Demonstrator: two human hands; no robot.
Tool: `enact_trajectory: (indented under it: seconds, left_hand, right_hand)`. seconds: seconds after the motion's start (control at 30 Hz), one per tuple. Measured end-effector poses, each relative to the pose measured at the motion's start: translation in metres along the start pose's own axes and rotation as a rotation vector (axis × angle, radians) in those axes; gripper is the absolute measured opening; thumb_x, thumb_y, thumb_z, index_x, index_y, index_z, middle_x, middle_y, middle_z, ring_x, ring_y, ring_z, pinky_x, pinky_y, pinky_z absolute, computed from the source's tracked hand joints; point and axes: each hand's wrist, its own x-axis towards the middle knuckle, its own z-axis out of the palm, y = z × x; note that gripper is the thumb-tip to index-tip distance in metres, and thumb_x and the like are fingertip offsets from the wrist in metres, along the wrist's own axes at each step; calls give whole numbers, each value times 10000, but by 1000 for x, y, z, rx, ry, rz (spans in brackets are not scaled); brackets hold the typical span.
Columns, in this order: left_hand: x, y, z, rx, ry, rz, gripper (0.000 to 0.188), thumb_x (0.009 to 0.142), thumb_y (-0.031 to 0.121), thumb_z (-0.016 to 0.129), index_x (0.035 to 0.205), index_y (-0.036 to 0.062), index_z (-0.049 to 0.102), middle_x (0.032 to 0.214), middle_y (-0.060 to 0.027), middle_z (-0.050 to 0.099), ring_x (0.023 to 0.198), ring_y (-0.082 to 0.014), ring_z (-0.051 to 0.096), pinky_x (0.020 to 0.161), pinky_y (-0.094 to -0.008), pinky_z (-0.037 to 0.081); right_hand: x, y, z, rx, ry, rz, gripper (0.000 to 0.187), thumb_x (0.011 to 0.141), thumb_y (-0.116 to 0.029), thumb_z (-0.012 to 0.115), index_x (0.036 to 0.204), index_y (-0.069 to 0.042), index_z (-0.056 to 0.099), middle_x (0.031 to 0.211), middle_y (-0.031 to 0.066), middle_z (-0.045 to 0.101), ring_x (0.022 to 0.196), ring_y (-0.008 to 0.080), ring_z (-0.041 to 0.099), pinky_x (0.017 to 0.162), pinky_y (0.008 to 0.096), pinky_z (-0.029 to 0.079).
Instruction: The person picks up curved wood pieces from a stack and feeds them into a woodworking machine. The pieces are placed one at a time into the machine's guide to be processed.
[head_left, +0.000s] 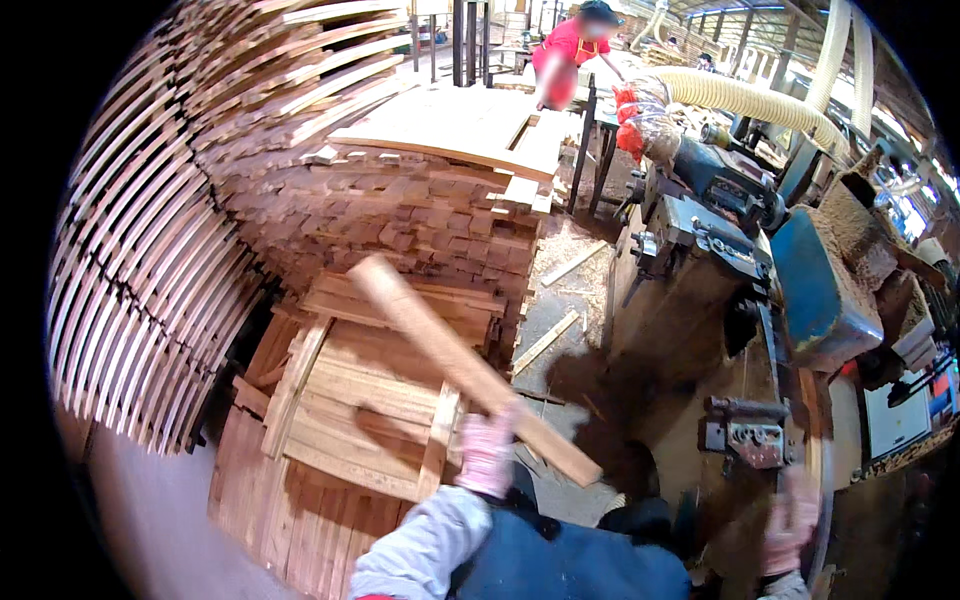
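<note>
A long, flat wooden board [440,345] slants across the middle of the view, its far end tilted up to the left. My left hand [487,455], in a pinkish work glove, is closed on the board's near edge. Below that board lies a stack of planks [370,390], with two narrow crosspieces over it. Off to the right, my gloved right hand [790,525] is beside the machine's long bed edge, near a narrow wooden strip [811,420] lying along it. Blur hides how its fingers are set.
A woodworking machine [715,225] with a blue hopper [820,290] and ribbed hose [755,95] stands at right. Curved wooden slats [130,270] rise at left. Behind the planks is a wall of stacked wood [400,210]. Offcuts [545,342] litter the floor. A person in red [575,50] stands far back.
</note>
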Motion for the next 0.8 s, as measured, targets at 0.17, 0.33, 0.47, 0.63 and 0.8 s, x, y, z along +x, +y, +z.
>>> enact_trajectory:
  seconds: [0.17, 0.33, 0.47, 0.63, 0.8]
  left_hand:
    - [-164, -3, 125, -114, -503, -164, 435, 915, 249, 749, 1238, 6, 586, 1118, -99, 662, 1010, -172, 610, 899, -329, 515]
    - [-205, 19, 159, 65, -1191, -332, 543, 950, 160, 676, 1425, 27, 450, 1258, -93, 598, 1139, -181, 574, 997, -326, 488]
    - [-108, -16, 129, -94, -798, -415, 502, 945, 177, 686, 1389, 53, 485, 1188, -112, 644, 1006, -221, 652, 860, -347, 575]
    - [96, -54, 16, -185, -373, -356, 147, 974, 171, 559, 840, 162, 499, 710, 28, 491, 562, -91, 448, 490, -227, 352]
    - [279, -83, -145, -28, 158, -258, 385, 1021, 418, 466, 978, 87, 658, 795, -94, 634, 706, -267, 565, 692, -447, 507]
  right_hand:
    - [52, -167, -37, 174, -535, 95, 692, 654, -218, 797, 1294, -67, 581, 1190, 209, 622, 1125, 420, 585, 980, 484, 462]
    - [-102, -98, -131, -30, -233, 427, 817, 672, -183, 802, 1415, -3, 516, 1273, 209, 617, 1171, 379, 589, 1009, 441, 464]
    - [-185, -97, -219, -276, -462, 672, 826, 664, -196, 806, 1411, 1, 512, 1219, 226, 625, 1113, 402, 595, 965, 467, 469]
    - [-212, -93, -218, -389, -312, 799, 762, 709, -169, 749, 1412, -6, 504, 1149, 241, 633, 1024, 436, 593, 915, 494, 470]
    - [-108, -42, -150, -192, 6, 1017, 731, 862, -168, 608, 1529, -6, 357, 1454, 248, 492, 1309, 355, 510, 1120, 402, 369]
